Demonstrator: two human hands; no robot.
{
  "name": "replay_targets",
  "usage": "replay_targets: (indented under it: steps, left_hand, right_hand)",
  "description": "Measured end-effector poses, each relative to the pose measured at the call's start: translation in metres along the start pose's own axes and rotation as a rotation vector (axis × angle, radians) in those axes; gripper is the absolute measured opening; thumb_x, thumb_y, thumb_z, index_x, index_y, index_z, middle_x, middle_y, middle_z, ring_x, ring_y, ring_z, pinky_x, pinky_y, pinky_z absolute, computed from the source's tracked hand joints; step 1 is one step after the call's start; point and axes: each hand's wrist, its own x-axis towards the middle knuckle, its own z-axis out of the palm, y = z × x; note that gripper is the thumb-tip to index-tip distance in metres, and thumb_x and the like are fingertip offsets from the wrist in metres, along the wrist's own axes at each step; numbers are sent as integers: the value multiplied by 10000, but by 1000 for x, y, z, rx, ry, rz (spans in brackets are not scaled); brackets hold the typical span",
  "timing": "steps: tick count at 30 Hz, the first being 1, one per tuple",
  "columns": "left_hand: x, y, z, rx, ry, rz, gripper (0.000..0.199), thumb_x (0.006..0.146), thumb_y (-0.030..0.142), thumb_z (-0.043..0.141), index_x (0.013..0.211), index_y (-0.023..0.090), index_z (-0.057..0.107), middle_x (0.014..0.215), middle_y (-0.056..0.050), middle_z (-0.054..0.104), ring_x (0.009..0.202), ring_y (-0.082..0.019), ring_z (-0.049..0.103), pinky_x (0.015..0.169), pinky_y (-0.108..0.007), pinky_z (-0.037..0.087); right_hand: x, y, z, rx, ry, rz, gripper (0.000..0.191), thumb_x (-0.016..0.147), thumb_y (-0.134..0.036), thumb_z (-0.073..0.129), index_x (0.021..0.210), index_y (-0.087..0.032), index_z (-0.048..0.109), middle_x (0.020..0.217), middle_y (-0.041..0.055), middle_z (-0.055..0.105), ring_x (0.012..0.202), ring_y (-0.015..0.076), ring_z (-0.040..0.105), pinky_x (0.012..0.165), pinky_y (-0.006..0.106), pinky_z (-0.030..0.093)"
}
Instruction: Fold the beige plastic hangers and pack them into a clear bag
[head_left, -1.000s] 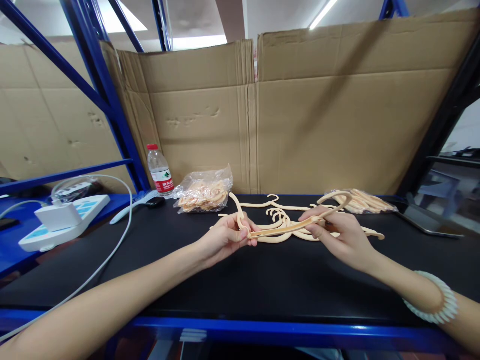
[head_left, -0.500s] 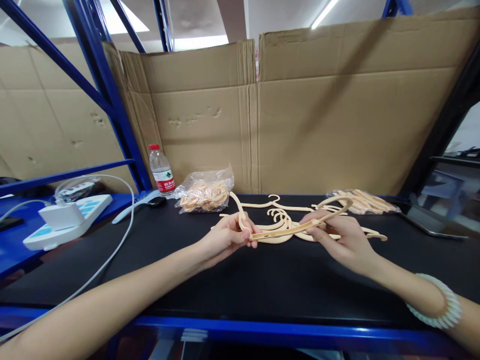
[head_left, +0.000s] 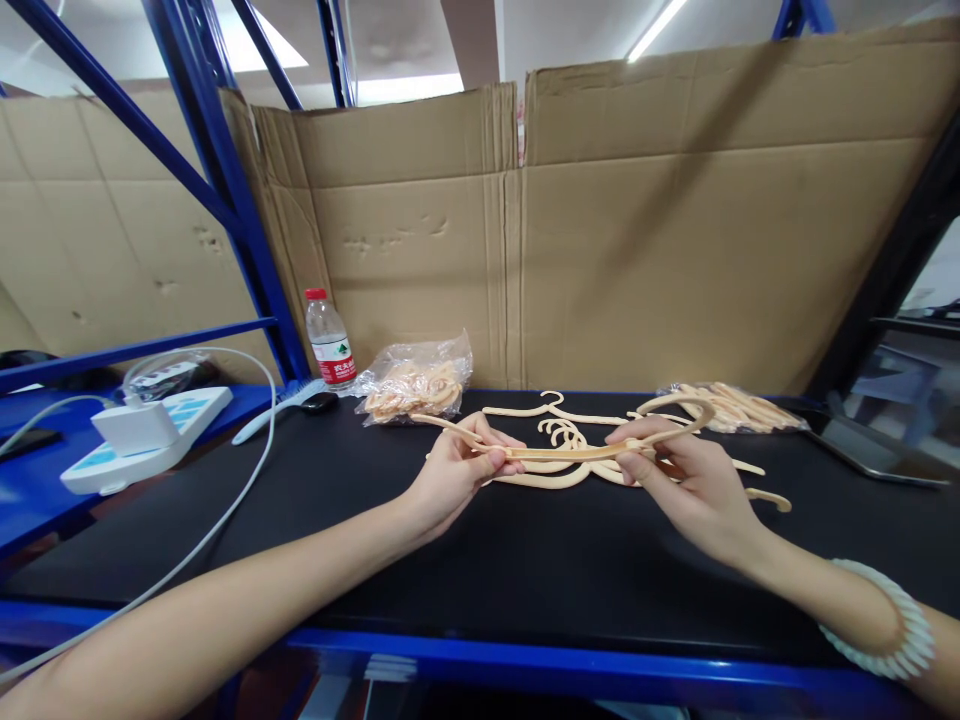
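A cream-coloured plastic hanger (head_left: 566,454), made of jointed pieces, is held level between both hands above the black tabletop. My left hand (head_left: 457,470) pinches its left joint, where one arm sticks out to the left. At the right joint my right hand (head_left: 686,480) is closed with thumb and fingers; another arm curves up above it. A hook (head_left: 770,498) shows past the right hand, and I cannot tell whether it belongs to the held piece. Behind, several finished-looking hangers (head_left: 551,481) lie overlapped on the table, partly hidden by the hands.
Clear bags of cream hanger parts lie at the back left (head_left: 420,385) and back right (head_left: 739,407). Nearby stand a water bottle (head_left: 330,345) and a brush (head_left: 274,412). A white power strip (head_left: 150,440) trails a cable at left. A cardboard sheet (head_left: 675,230) walls the back.
The hanger's left arm has swung from pointing up to lying out leftward, as my left hand turned. The right hand still grips the right joint. The camera view has shifted slightly.
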Motion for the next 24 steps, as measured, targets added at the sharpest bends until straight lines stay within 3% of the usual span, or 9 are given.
replay_targets:
  steps: [3, 6, 11, 15, 18, 20, 24]
  left_hand:
    - [0, 0, 0, -24, 42, -11, 369, 630, 210, 837, 700, 124, 486, 855, -65, 693, 688, -124, 677, 715, -215, 547]
    - [-2, 1, 3, -47, 35, -18, 374, 630, 212, 840, 703, 120, 485, 873, -65, 695, 718, -137, 691, 730, -212, 551]
    - [-5, 5, 7, -47, 48, -29, 361, 645, 172, 826, 697, 124, 473, 865, -57, 686, 781, -155, 692, 669, -176, 541]
    - [-8, 2, 7, -13, 25, -173, 333, 680, 216, 802, 741, 128, 487, 900, -74, 673, 739, -138, 680, 643, -182, 538]
    - [-14, -4, 11, 122, -131, -315, 297, 710, 259, 765, 752, 128, 502, 914, -91, 663, 631, -125, 657, 564, -204, 530]
    - [-21, -5, 15, 293, -279, -299, 231, 753, 269, 712, 757, 138, 521, 861, -90, 661, 597, -138, 641, 534, -237, 523]
    - [-37, 2, 25, 813, -612, 129, 58, 832, 161, 573, 857, 163, 625, 906, -119, 670, 815, -221, 651, 744, -330, 522]
  right_hand:
    - [0, -1, 1, 67, 18, 54, 107, 929, -280, 536, 950, -206, 611, 826, 31, 602, 595, 121, 551, 525, 230, 463]
    - [1, 1, 1, 120, 58, 141, 146, 916, -335, 565, 975, -201, 574, 722, 14, 580, 607, 138, 560, 514, 226, 454]
    - [6, 5, -1, 204, 111, 228, 226, 883, -401, 607, 942, -199, 528, 689, 10, 576, 567, 134, 538, 450, 212, 402]
    - [11, 6, -4, 234, 149, 234, 256, 856, -432, 629, 888, -189, 555, 674, -3, 531, 511, 105, 471, 440, 212, 396]
    - [14, 11, -9, 221, 128, 272, 287, 854, -457, 621, 904, -175, 591, 652, 6, 532, 544, 124, 499, 481, 232, 443]
    - [14, 14, -11, 229, 93, 302, 307, 845, -462, 627, 923, -167, 604, 696, 25, 569, 589, 137, 538, 533, 251, 481]
    - [13, 17, -6, 247, 9, 334, 308, 820, -447, 644, 920, -163, 582, 756, 35, 596, 662, 154, 570, 586, 267, 488]
